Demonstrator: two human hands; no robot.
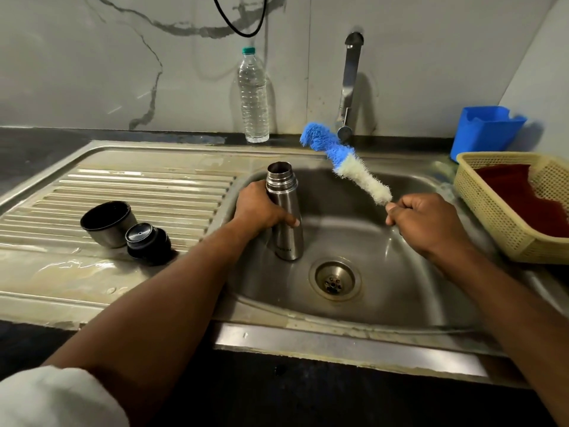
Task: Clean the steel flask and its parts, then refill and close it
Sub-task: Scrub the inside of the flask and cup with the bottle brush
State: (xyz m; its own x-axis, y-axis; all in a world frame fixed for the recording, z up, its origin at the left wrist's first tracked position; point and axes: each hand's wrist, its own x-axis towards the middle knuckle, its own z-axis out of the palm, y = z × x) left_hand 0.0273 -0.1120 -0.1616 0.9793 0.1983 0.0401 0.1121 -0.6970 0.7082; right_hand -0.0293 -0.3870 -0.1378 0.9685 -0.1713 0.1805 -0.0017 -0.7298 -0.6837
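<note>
The flask (284, 211) is brushed steel with a soft sheen, its neck ringed with smooth ridges. The cup (106, 223) beside the sink is the same steel outside and dark inside. The stopper (147, 240) is glossy black plastic with a shiny metal top. The brush (345, 163) has fluffy bristles, blue at the tip and white lower down. The sink (400, 272) and its ribbed drainboard (138, 192) are dull, water-stained steel, wet and glistening in patches. The tap (349, 84) is polished metal. The bottle (252, 94) is clear ribbed plastic. The basket (492, 220) is cream plastic mesh, and the tub (486, 131) is smooth blue plastic. The wall (92, 57) is glossy veined marble.
</note>
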